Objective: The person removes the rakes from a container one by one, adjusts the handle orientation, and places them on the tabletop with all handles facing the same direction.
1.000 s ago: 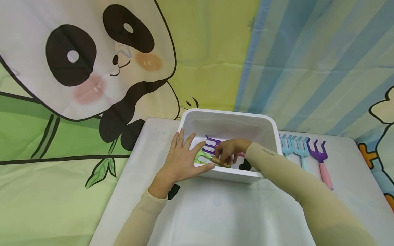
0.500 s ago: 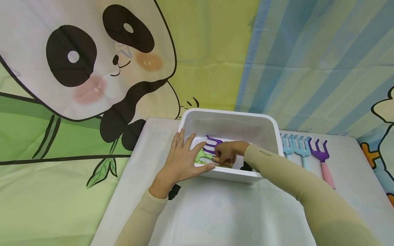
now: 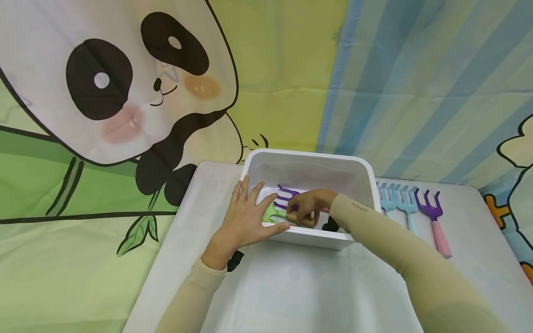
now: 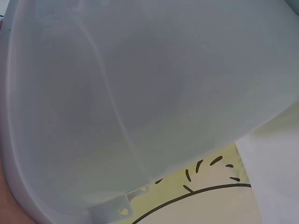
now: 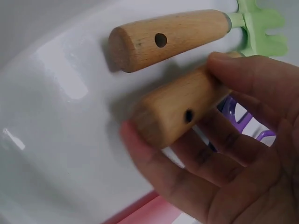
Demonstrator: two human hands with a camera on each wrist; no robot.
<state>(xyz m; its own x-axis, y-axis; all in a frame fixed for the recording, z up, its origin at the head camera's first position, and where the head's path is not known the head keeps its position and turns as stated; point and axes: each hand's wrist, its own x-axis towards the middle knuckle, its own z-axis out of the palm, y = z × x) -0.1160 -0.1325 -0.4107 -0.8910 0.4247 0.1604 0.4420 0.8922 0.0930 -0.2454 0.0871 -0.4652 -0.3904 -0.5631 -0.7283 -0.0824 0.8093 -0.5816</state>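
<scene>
My left hand [image 3: 245,215], fingers spread, rests over the left front corner of a white plastic bin [image 3: 308,155]. Inside the bin, my right hand [image 3: 310,203] grips the wooden handle [image 5: 173,107] of a small hand rake. Fingers and thumb wrap that handle in the right wrist view. A second wooden-handled hand rake [image 5: 182,37] with a light green head lies beside it on the bin floor. Behind them are the purple prongs [image 3: 286,188] of another hand rake, partly hidden by my right hand. A pink handle [image 5: 145,212] shows at the lower edge of the right wrist view.
Right of the bin on the white table [image 3: 270,286], two light blue hand rakes [image 3: 408,206] lie beside a purple one with a pink handle [image 3: 441,238]. A printed panda curtain [image 3: 275,69] hangs behind. The left wrist view is filled mostly by the bin's wall [image 4: 163,84].
My right hand has shifted slightly left and closed over the wooden handle, which showed more openly a second ago. My left hand stays at the bin's corner.
</scene>
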